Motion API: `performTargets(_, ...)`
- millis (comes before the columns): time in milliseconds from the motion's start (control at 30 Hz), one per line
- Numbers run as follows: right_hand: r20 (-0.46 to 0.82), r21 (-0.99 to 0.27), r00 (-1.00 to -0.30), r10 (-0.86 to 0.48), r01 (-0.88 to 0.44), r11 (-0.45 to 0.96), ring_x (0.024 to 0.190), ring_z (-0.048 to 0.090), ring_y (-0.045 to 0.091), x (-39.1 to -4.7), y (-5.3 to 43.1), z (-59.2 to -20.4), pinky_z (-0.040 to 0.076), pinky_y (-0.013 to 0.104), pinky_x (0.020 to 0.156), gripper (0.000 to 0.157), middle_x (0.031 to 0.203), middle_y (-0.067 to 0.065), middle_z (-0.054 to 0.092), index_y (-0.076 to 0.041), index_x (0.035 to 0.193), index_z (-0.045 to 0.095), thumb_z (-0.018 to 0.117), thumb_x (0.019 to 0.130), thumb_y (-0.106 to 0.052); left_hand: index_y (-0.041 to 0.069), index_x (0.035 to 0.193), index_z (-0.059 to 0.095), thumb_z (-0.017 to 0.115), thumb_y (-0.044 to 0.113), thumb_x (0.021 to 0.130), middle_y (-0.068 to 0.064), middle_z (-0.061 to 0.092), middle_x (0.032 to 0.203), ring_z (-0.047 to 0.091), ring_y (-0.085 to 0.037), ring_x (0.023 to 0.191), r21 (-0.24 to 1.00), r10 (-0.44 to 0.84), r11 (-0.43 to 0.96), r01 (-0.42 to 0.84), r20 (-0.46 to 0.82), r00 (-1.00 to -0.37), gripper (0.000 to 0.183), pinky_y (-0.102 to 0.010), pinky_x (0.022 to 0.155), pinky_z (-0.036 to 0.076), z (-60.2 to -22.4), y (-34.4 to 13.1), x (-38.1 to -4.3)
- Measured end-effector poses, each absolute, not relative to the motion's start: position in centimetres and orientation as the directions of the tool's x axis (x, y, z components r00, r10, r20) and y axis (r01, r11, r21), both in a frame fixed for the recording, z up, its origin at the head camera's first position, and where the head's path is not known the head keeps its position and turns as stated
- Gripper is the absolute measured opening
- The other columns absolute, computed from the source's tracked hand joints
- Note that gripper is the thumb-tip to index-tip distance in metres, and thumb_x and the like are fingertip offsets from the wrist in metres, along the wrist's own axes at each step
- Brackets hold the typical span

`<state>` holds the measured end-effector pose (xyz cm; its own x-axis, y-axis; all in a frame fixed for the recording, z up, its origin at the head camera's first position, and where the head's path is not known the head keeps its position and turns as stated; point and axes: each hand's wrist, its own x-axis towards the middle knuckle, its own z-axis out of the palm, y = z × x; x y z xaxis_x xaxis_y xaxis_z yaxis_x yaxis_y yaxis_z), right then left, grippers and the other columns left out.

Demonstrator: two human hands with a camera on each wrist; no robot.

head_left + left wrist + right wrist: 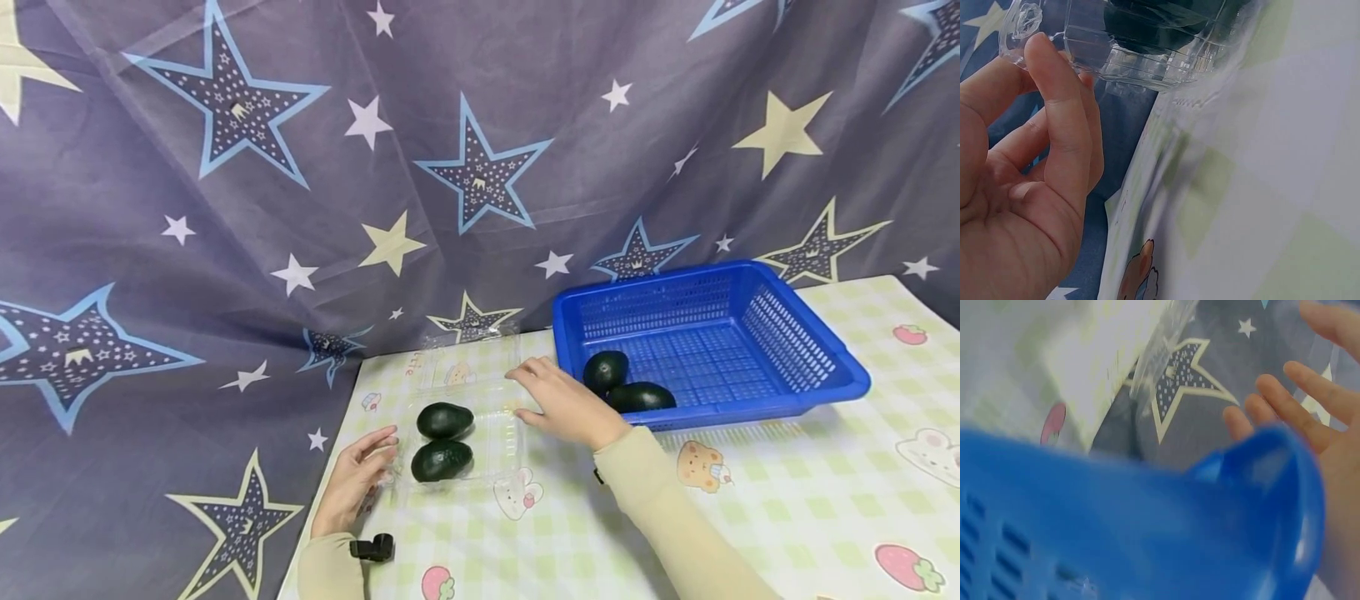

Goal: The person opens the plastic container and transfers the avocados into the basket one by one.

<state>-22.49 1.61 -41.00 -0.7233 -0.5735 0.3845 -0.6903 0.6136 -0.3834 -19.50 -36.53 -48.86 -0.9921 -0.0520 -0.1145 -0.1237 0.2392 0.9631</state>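
A clear plastic clamshell box (495,454) lies on the table with its lid (442,354) raised at the back. Two dark green avocados (445,421) sit one in front of the other in its left part. Beside the box's left edge is my left hand (356,479); in the left wrist view its bent fingertips appear to touch the clear plastic wall (1085,37). My right hand (566,404), fingers spread and holding nothing, hovers between the box's right side and the blue basket (817,400). Two more avocados (641,397) lie in the basket's near left corner.
A checked tablecloth (570,533) with cartoon prints covers the table. Behind and to the left hangs a dark curtain (300,225) with stars. The basket's raised rim (1147,481) stands close to my right wrist. A black strap mount (372,547) sits at my left wrist.
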Motion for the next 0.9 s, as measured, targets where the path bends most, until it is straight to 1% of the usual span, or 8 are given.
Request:
performTargets(167,0.360,-0.408,-0.714,-0.601,-0.699,0.587,0.120,0.052,0.025,-22.4,-0.4,-41.4,0.048,0.039,0.103,0.050,0.128,0.011,0.056,-0.004,0.135,0.056,0.072,0.092,-0.025,0.008,0.140,0.056,0.068,0.016,0.095,-0.017,0.059,0.130,0.054,-0.005,0.057,0.962,-0.056,0.247,-0.118,-0.107,-0.993,0.047,-0.022,0.043,0.037,-49.0,-36.7,-19.5)
performTargets(233,0.345,-0.412,-0.710,-0.614,-0.702,0.580,0.121,0.053,0.025,-22.3,-1.2,-41.5,0.048,0.038,0.103,0.051,0.129,0.010,0.056,-0.004,0.135,0.055,0.072,0.092,-0.026,0.010,0.139,0.058,0.069,0.016,0.094,-0.017,0.059,0.130,0.055,-0.005,0.057,0.961,-0.060,0.247,-0.123,-0.111,-0.992,0.046,-0.021,0.043,0.037,-49.1,-36.7,-19.5)
performTargets(467,0.324,-0.419,-0.684,-0.654,-0.723,0.549,0.125,0.051,0.024,-21.8,-3.9,-41.8,0.044,0.036,0.109,0.052,0.132,0.010,0.056,-0.004,0.136,0.055,0.072,0.092,-0.027,0.011,0.139,0.057,0.070,0.020,0.094,-0.015,0.059,0.130,0.056,-0.005,0.057,0.960,-0.053,0.253,-0.123,-0.113,-0.992,0.048,-0.021,0.043,0.038,-49.3,-36.9,-19.4)
performTargets(600,0.304,-0.431,-0.674,-0.674,-0.728,0.533,0.125,0.051,0.023,-21.4,-5.1,-42.3,0.045,0.035,0.108,0.052,0.132,0.009,0.055,-0.006,0.137,0.055,0.071,0.093,-0.028,0.010,0.139,0.057,0.069,0.017,0.094,-0.014,0.060,0.129,0.056,-0.006,0.057,0.962,-0.057,0.245,-0.122,-0.112,-0.992,0.047,-0.021,0.043,0.038,-49.3,-36.9,-19.2)
performTargets(800,0.262,-0.426,-0.684,-0.681,-0.715,0.554,0.125,0.051,0.020,-21.3,-6.7,-42.8,0.047,0.031,0.104,0.055,0.134,0.007,0.055,-0.008,0.140,0.053,0.071,0.094,-0.031,0.007,0.141,0.055,0.068,0.016,0.095,-0.014,0.058,0.129,0.055,-0.005,0.055,0.964,-0.039,0.240,-0.113,-0.107,-0.993,0.048,-0.021,0.042,0.036,-49.3,-36.5,-19.2)
performTargets(900,0.251,-0.428,-0.683,-0.686,-0.714,0.554,0.126,0.051,0.020,-21.4,-7.4,-43.2,0.048,0.030,0.104,0.055,0.136,0.007,0.054,-0.009,0.141,0.052,0.070,0.094,-0.033,0.009,0.139,0.056,0.068,0.015,0.094,-0.014,0.059,0.128,0.054,-0.005,0.055,0.967,-0.050,0.226,-0.119,-0.110,-0.993,0.047,-0.021,0.042,0.035,-49.4,-36.3,-19.4)
